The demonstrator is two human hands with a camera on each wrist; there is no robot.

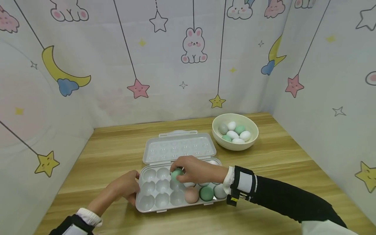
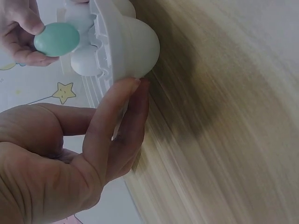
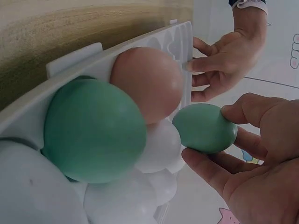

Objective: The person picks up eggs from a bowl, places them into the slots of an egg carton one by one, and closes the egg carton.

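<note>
An egg tray (image 1: 162, 199) with its lid folded back lies on the table, empty cups on its left and eggs on its right. My right hand (image 1: 195, 170) pinches a light green egg (image 3: 204, 128) between thumb and fingers, holding it over the tray's back row. The left hand (image 1: 124, 186) holds the tray's left edge, its fingertips (image 2: 131, 86) at the rim. In the front row sit a brownish-pink egg (image 1: 191, 195), a darker green egg (image 1: 207, 194) and a pale grey egg (image 1: 219, 192). White eggs behind them are partly hidden by my right hand.
A cream bowl (image 1: 235, 147) with several white, green and grey eggs stands at the back right, beside the transparent lid (image 1: 180, 148). Patterned cloth walls (image 1: 164, 107) enclose the wooden table (image 1: 114, 147) at the back and sides.
</note>
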